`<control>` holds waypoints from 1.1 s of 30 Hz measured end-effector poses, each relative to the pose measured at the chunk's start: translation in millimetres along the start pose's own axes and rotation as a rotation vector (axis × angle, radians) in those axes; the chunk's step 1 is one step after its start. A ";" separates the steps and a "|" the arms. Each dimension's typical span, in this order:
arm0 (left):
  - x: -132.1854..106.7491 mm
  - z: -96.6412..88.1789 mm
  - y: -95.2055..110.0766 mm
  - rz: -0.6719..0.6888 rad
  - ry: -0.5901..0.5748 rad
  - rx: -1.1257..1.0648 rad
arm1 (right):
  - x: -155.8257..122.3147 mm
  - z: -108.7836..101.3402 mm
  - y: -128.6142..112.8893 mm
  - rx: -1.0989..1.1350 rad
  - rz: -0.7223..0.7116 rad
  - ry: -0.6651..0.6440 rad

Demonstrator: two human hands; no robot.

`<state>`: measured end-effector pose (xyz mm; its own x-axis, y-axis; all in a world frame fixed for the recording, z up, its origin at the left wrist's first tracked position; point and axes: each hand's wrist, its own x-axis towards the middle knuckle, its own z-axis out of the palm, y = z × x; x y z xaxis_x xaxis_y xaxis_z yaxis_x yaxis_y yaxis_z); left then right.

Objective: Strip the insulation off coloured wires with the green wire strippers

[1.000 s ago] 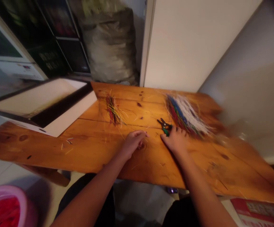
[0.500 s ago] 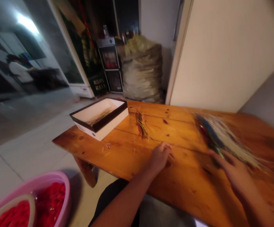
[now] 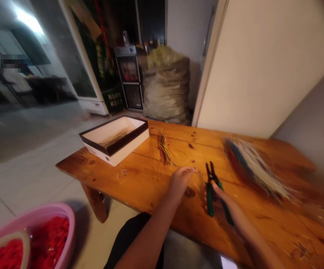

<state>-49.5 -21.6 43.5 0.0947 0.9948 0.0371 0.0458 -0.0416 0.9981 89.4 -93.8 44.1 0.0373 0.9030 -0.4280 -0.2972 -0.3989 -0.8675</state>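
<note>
Right hand (image 3: 233, 206) holds splayed pliers (image 3: 212, 177) (green-handled) over knotty wooden table (image 3: 139, 185)

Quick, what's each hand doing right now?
Left hand: fingertips pinched closed; too blurred to tell if anything's held.
Right hand: closed around the green-handled pliers.

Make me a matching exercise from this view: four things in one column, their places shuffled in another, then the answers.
Things:
1. Green-handled pliers
2. Black-rimmed box
3. Pink tub
4. White-and-blue strands

Places:
A. On the floor
B. On the table, right of the pliers
C. In the person's right hand
D. Near the table's left end

Pairs: 1-C, 2-D, 3-A, 4-B
</note>
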 end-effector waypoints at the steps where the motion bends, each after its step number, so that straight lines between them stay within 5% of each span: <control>1: 1.2 1.2 -0.6 -0.005 0.006 0.026 | -0.7 -1.3 0.1 -0.036 0.002 0.000; 6: 2.0 7.9 -3.0 0.038 0.125 0.290 | -2.9 -4.8 -2.1 -0.125 -0.020 0.022; 14: -4.4 4.9 7.9 0.160 0.103 0.477 | 0.5 -9.4 1.7 -0.162 -0.026 0.016; 33: 5.8 3.2 3.0 0.085 -0.081 0.263 | -7.5 -16.3 -4.1 -0.356 -0.150 -0.068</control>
<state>-45.6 -16.3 46.6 0.1874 0.9766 0.1059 0.2897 -0.1579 0.9440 105.8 -101.5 46.7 -0.0118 0.9593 -0.2823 0.0567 -0.2812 -0.9580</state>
